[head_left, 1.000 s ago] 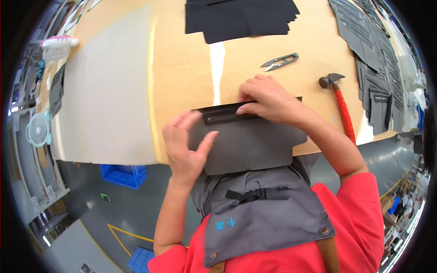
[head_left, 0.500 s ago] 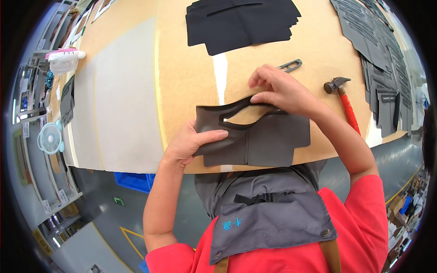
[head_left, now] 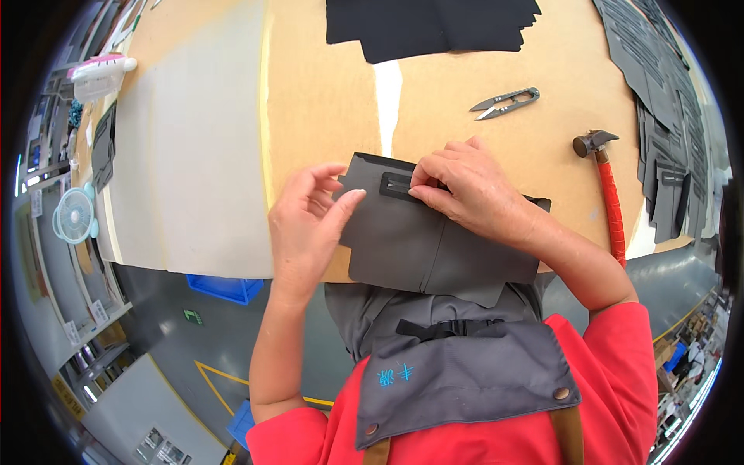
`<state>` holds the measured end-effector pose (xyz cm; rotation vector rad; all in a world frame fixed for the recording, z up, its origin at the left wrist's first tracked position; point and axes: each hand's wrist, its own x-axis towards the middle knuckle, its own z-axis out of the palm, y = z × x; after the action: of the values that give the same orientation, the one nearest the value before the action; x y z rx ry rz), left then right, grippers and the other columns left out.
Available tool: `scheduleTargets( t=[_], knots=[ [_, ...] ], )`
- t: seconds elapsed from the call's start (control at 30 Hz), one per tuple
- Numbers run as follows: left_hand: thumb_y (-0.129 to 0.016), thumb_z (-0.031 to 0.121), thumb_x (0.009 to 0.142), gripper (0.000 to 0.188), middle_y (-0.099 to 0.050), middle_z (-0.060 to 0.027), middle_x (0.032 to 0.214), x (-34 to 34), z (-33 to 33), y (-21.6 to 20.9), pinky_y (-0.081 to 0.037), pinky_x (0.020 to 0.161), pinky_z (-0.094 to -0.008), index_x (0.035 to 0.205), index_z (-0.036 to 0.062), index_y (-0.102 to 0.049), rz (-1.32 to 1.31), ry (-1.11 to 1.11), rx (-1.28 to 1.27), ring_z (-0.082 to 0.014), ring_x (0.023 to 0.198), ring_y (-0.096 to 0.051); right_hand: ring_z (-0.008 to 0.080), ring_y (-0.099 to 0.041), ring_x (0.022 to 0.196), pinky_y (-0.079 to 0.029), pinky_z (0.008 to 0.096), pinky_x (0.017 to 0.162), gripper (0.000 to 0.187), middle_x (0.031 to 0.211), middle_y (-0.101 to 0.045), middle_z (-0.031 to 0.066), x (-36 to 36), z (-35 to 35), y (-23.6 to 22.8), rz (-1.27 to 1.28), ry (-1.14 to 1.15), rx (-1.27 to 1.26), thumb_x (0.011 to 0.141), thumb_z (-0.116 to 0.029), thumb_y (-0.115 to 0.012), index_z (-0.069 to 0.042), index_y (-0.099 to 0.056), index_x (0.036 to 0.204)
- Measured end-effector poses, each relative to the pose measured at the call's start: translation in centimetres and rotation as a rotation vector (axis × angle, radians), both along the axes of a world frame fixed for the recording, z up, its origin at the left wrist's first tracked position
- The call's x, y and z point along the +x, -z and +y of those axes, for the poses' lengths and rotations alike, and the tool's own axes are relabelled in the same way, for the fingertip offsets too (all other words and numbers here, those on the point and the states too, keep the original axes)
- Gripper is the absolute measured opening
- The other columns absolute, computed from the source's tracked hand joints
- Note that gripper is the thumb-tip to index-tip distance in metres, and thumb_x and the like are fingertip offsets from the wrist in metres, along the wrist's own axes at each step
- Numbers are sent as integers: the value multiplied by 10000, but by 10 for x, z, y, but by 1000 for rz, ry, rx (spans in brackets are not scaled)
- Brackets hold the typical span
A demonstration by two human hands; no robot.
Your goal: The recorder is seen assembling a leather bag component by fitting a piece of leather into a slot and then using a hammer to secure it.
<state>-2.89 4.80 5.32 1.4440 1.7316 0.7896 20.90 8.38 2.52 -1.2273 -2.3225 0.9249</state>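
Observation:
A dark grey, leather-like panel [head_left: 395,248] with a stepped outline lies at the table's front edge, its lower part overhanging. Near its top edge is a narrow slot [head_left: 394,184] with a black border. My right hand [head_left: 473,190] is closed in a pinch at the slot, thumb and fingertips on the panel's material; the fingers hide the slot's right part. At the panel's left edge my left hand [head_left: 302,225] is open, thumb and fingers apart, the thumb tip over the panel.
Thread snips [head_left: 508,102] and a red-handled hammer [head_left: 608,190] lie to the right. Black panels [head_left: 426,27] are stacked at the back, and grey slotted panels [head_left: 666,101] pile up far right. A grey sheet [head_left: 194,155] covers the left side. A small fan [head_left: 75,215] stands far left.
The panel's slot, spread wide before, is now narrow and the panel lies flatter. My left hand has let go of the left edge; my right hand has come down onto the slot.

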Motion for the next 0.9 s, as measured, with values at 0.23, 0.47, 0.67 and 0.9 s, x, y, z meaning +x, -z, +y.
scheduleTargets(
  t=[0.23, 0.47, 0.67, 0.9],
  knots=[
    [-775, 28, 887, 92, -687, -18, 856, 17, -8, 19, -505, 630, -228, 965, -5, -740, -4, 65, -21, -69, 690, -606, 217, -608, 819, -392, 370, 804, 110, 813, -655, 25, -7, -5, 4, -3, -11, 182, 854, -177, -762, -125, -671, 887],
    [-764, 54, 899, 86, -695, -27, 822, 18, -3, 13, -516, 633, -243, 950, -8, -734, 17, 50, -89, -74, 682, -612, 220, -604, 820, -410, 373, 781, 134, 834, -636, 20, -14, -7, 5, -24, -24, 215, 819, -145, -775, -119, -659, 880],
    [-761, 54, 903, 88, -690, -10, 809, 16, -1, 17, -521, 622, -228, 957, -5, -725, 4, 62, -91, -57, 682, -611, 248, -612, 832, -478, 375, 784, 152, 890, -625, 49, -13, -12, 21, 132, -36, 284, 830, -83, -741, -103, -708, 978],
    [-754, 58, 914, 125, -688, 3, 814, 14, 7, 13, -558, 620, -215, 1017, 8, -704, -80, 39, -256, -40, 703, -625, 236, -615, 847, -522, 364, 760, 342, 948, -618, 47, -5, -10, 30, 133, -158, 390, 796, -64, -716, -93, -735, 1137]
  ],
)
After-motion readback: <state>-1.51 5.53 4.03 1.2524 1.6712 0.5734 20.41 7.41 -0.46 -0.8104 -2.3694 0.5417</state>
